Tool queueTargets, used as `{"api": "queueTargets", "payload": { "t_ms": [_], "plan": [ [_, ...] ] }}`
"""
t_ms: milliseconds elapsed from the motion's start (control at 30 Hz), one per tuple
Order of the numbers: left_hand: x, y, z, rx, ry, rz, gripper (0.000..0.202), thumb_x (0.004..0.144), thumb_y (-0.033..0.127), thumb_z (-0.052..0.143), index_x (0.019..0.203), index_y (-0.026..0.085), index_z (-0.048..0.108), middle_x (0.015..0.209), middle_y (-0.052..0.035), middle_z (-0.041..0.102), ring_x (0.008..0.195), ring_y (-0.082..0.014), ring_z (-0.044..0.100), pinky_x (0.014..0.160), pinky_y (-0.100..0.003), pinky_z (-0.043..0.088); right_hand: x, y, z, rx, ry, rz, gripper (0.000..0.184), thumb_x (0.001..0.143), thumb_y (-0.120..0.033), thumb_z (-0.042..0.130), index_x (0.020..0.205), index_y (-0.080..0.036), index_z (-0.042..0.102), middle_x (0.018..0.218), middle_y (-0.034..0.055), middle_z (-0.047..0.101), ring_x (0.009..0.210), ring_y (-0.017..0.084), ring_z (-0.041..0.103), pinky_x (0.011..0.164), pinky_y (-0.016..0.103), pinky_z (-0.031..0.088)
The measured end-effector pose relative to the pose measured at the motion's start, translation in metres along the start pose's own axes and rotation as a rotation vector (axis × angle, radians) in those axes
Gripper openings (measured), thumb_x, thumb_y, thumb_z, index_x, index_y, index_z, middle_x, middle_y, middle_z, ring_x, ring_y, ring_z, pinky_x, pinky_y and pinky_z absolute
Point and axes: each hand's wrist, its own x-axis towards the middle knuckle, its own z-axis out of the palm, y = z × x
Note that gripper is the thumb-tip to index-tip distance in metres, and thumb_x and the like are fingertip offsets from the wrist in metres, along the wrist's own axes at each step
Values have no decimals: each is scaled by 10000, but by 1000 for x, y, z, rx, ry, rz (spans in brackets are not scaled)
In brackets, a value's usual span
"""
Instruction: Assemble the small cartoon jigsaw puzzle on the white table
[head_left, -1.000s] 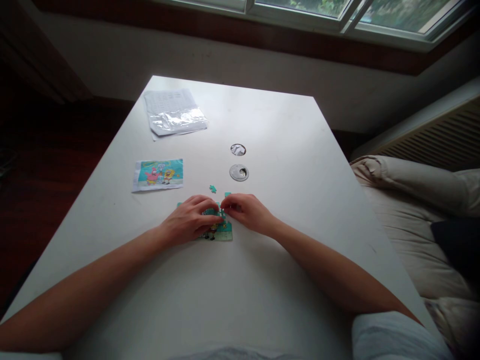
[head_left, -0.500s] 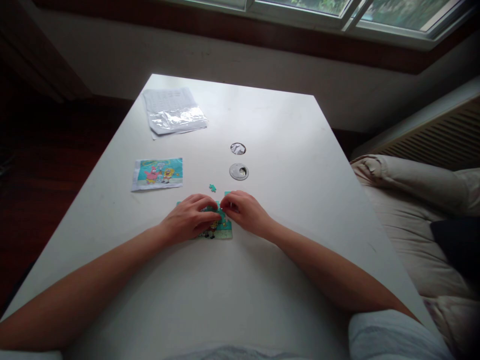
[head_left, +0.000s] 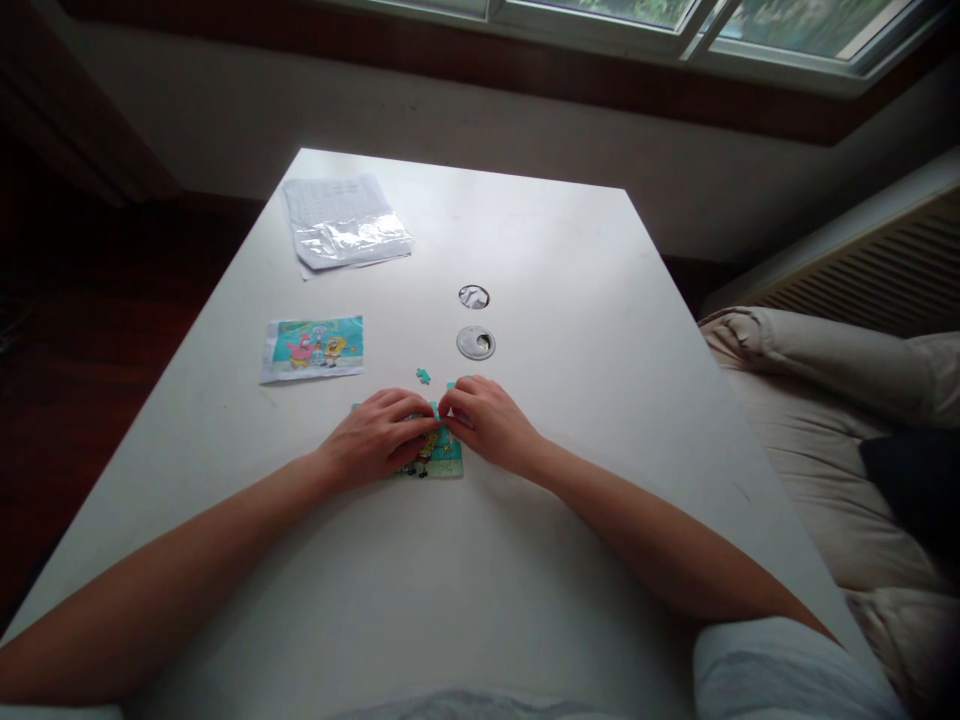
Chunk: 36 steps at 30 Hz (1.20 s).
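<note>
A partly assembled jigsaw puzzle [head_left: 448, 466] in teal with yellow cartoon figures lies flat on the white table under both hands. My left hand [head_left: 379, 430] covers its left part, fingers curled and their tips resting on the puzzle's top. From the right, my right hand [head_left: 484, 418] reaches the puzzle's upper right, with thumb and forefinger pinched at a small piece that is mostly hidden. The fingertips of the two hands nearly meet. Just beyond them lies a loose teal puzzle piece [head_left: 424, 376].
A printed picture sheet [head_left: 319, 346] with the cartoon figures lies to the left. Papers in a clear plastic sleeve [head_left: 349, 225] are at the far left. Two round cable holes, one with a grey cover [head_left: 475, 343], sit mid-table. A beige cushioned seat [head_left: 787, 430] stands at right.
My right fingers have closed slightly inward at the puzzle's upper edge, and my left fingertips have shifted a little. The loose piece stays in place; the whole view has drifted slightly.
</note>
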Motion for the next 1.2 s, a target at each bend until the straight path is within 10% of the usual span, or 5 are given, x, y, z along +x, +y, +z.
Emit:
{"api": "queueTargets", "payload": {
  "t_ms": [400, 1200],
  "plan": [
    [-1, 0, 1, 34, -19, -14, 325, 983, 240, 530, 1297, 225, 617, 1233, -105, 651, 1153, -243, 588, 1024, -442, 483, 3, 24, -24, 35, 161, 151, 111, 904, -140, 576, 910, -206, 666, 863, 33, 622, 776, 165, 531, 729, 285, 386],
    [-1, 3, -2, 134, 26, -73, 259, 986, 248, 520, 1208, 218, 650, 1233, -94, 663, 1146, -247, 590, 1000, -429, 481, 2, 32, -32, -43, -5, 105, 257, 909, -238, 660, 1166, -248, 652, 998, 62, 591, 938, 207, 557, 831, 311, 428]
  ]
}}
